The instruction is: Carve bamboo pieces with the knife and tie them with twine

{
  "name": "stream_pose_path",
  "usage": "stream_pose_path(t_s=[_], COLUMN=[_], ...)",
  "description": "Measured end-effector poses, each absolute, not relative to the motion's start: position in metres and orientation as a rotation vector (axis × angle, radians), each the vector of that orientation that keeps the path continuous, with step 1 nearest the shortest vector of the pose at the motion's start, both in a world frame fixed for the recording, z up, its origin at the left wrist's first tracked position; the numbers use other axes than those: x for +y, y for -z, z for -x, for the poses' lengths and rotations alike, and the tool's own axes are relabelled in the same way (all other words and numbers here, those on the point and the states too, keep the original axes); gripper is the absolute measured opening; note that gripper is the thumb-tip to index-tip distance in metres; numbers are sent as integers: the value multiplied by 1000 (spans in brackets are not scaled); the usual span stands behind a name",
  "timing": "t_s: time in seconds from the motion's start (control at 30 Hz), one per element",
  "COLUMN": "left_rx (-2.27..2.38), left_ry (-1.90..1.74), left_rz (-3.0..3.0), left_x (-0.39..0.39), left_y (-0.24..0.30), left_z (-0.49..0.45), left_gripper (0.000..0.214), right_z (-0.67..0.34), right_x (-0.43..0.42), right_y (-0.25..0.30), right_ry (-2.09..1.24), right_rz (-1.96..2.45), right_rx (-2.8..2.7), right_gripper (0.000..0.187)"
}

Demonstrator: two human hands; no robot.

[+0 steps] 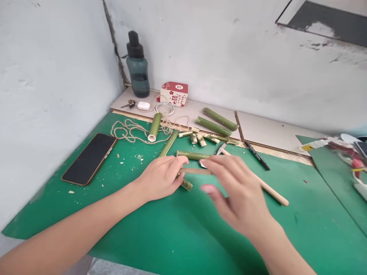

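Observation:
My left hand (162, 178) is closed around one end of a thin light-brown stick (196, 171), which points to the right. A short piece of green bamboo (187, 185) pokes out beneath its fingers; whether it is gripped too, I cannot tell. My right hand (241, 191), slightly blurred, hovers by the stick's other end with thumb and fingers apart. Behind the stick lies a green bamboo tube (192, 155). Partly covered by my right hand, a hammer (275, 193) rests with its wooden handle toward the right. Another bamboo length (168, 144) lies just beyond my left hand.
On the green tabletop (143, 236) are a phone (89, 158), twine (126, 130), an upright-leaning bamboo tube (155, 126), short bamboo offcuts (201, 140) and a black marker (257, 156). A bottle (138, 72), a red-and-white box (174, 94) and bamboo pieces (219, 118) line the wall.

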State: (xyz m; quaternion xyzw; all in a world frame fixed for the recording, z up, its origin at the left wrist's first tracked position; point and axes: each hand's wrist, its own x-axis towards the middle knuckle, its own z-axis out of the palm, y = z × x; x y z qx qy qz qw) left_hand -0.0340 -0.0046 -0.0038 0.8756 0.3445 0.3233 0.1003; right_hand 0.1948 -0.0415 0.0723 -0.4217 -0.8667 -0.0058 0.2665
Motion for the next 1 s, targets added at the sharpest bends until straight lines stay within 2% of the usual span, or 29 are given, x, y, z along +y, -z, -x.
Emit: stream_pose_path(t_s=[0.17,0.27,0.37,0.5,0.67,0.8,1.0], left_rx=[1050,1056,1047,1078,787,633,593], left_ry=[-763,-751,-960,-1394,-1216,-1314,-1460], left_rz=[-2697,-2731,-2616,-2019,-1739,-1929,-2114], left_x=[-8,-10,-8,-4,-13,-23,-23], left_y=[3,-2,-9,-11,-7,-11,-23], left_z=[32,32,37,44,35,29,32], left_gripper=[27,36,50,64,46,39,38], right_z=[-165,-175,-187,-194,-193,-187,-176], right_x=[-40,-35,-33,-29,-26,-29,-35], right_y=[-41,-21,-16,-16,-5,1,5], right_ry=[240,182,37,-130,-251,-310,-511], right_rz=[1211,1240,1247,1170,1129,1089,906], right_rx=[-2483,-2422,-2267,-2093,-2083,-2154,-2176], right_gripper=[19,18,12,13,12,13,20])
